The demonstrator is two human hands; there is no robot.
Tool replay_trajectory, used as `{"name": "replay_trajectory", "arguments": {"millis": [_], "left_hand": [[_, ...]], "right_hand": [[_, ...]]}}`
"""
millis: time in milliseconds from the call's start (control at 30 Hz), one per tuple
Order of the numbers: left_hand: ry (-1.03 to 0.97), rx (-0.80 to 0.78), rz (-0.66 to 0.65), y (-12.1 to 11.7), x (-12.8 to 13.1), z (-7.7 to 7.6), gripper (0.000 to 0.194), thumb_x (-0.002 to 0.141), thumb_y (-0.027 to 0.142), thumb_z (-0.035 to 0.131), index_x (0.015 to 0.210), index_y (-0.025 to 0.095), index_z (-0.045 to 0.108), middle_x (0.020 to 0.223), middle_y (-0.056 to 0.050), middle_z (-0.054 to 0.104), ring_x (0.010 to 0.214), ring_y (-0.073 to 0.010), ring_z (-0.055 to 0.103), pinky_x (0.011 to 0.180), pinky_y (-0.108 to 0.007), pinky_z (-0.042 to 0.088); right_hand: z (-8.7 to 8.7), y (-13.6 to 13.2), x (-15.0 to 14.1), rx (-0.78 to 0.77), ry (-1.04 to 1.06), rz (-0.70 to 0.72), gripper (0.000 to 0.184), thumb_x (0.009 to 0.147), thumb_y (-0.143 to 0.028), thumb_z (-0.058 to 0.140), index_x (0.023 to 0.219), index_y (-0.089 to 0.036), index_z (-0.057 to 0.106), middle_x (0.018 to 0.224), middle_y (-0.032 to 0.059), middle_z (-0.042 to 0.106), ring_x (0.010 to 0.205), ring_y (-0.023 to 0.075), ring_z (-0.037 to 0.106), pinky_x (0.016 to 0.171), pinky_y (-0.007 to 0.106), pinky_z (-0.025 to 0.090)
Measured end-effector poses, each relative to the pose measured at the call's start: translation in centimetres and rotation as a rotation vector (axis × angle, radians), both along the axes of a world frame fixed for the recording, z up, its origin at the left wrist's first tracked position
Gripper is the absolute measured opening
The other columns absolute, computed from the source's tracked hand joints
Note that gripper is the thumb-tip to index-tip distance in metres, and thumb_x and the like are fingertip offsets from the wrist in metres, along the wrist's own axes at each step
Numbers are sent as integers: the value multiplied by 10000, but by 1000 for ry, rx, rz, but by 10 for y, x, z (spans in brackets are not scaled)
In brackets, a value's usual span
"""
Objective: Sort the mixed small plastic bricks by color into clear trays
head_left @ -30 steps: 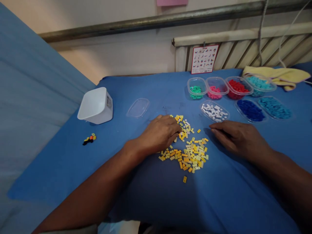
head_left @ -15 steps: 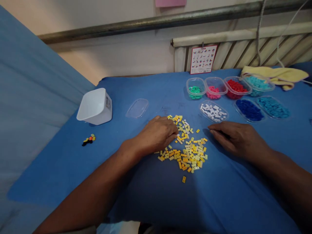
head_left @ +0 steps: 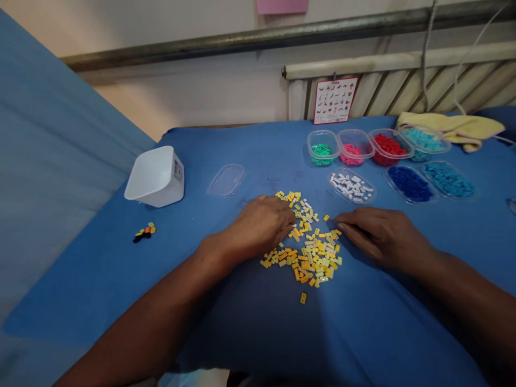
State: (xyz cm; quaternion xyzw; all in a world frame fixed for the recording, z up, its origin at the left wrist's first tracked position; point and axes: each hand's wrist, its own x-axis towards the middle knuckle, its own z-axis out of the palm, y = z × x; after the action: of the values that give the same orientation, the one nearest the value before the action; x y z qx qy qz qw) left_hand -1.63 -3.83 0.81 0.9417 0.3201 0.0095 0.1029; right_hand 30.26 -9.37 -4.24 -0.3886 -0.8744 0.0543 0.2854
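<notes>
A loose pile of small yellow toy bricks (head_left: 316,255), with a few white ones among them, lies in front of me on the blue cloth. My left hand (head_left: 266,223) rests at the pile's left side, fingers curled down among the bricks. Its fingertips are mostly hidden, so whatever they pinch cannot be made out. To the right of the pile is my right hand (head_left: 379,234), closed, thumb and fingertips near each other by the outermost yellow bricks; no brick shows in it. Beyond it sits a clear shallow lid of white bricks (head_left: 351,185).
Clear tubs hold green bricks (head_left: 321,153), pink bricks (head_left: 352,154), red bricks (head_left: 388,146) and turquoise bricks (head_left: 422,140). Nearer are dark blue bricks (head_left: 409,183) and teal bricks (head_left: 449,179). Leftward are a white bin (head_left: 155,177), clear lid (head_left: 226,180) and small brick cluster (head_left: 144,233).
My right hand has moved left and slightly nearer to me, from beside the white bricks to the edge of the yellow pile. My left hand has shifted slightly left among the bricks.
</notes>
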Motion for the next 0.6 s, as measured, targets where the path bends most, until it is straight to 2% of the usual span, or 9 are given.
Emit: {"name": "replay_trajectory", "arguments": {"millis": [67, 133, 233, 300, 367, 467, 600], "left_hand": [[-109, -18, 6, -1, 3, -1, 251, 1133, 290, 561, 1090, 173, 778, 1068, -96, 770, 1020, -270, 686, 916, -430, 472], [-303, -123, 49, -6, 9, -2, 198, 1111, 283, 605, 1079, 172, 766, 1041, -75, 770, 983, -233, 691, 915, -397, 494], [-577, -432, 172, -19, 22, -4, 130, 1056, 276, 675, 1024, 185, 763, 964, -25, 747, 862, -156, 673, 817, -310, 511], [-665, -634, 238, -27, 31, -7, 132, 1037, 282, 689, 1016, 183, 773, 901, -2, 710, 778, -122, 626, 718, -266, 483], [-728, -770, 292, -32, 38, -10, 149, 1028, 301, 706, 1029, 172, 780, 850, 13, 671, 735, -105, 574, 663, -245, 445], [-821, -859, 371, -33, 42, -13, 173, 999, 328, 760, 1021, 158, 779, 833, 17, 656, 741, -98, 550, 667, -238, 432], [-855, -879, 390, -31, 43, -19, 144, 976, 296, 782, 1018, 158, 781, 872, 6, 694, 784, -100, 583, 713, -241, 462]], "right_hand": [[4, -2, -7, 27, 16, 25, 180, 1146, -246, 629, 1282, -237, 748, 1047, 50, 867, 867, 203, 829, 769, 328, 649], [8, -5, -15, 52, 48, 55, 187, 1131, -226, 665, 1307, -221, 728, 1086, 65, 865, 915, 204, 827, 800, 324, 650], [14, -9, -27, 108, 121, 105, 229, 1109, -207, 715, 1338, -206, 704, 1144, 88, 856, 977, 205, 821, 848, 325, 659], [16, -11, -31, 145, 150, 129, 222, 1105, -196, 723, 1326, -209, 706, 1144, 92, 851, 976, 202, 818, 851, 324, 664], [17, -12, -33, 159, 159, 144, 181, 1105, -188, 722, 1285, -208, 717, 1127, 95, 845, 961, 200, 813, 842, 323, 665], [16, -12, -32, 144, 157, 146, 142, 1106, -185, 716, 1247, -194, 723, 1109, 100, 834, 952, 202, 804, 846, 329, 664], [13, -10, -33, 94, 157, 138, 132, 1107, -202, 715, 1239, -199, 719, 1095, 97, 829, 941, 208, 805, 817, 328, 654]]}}
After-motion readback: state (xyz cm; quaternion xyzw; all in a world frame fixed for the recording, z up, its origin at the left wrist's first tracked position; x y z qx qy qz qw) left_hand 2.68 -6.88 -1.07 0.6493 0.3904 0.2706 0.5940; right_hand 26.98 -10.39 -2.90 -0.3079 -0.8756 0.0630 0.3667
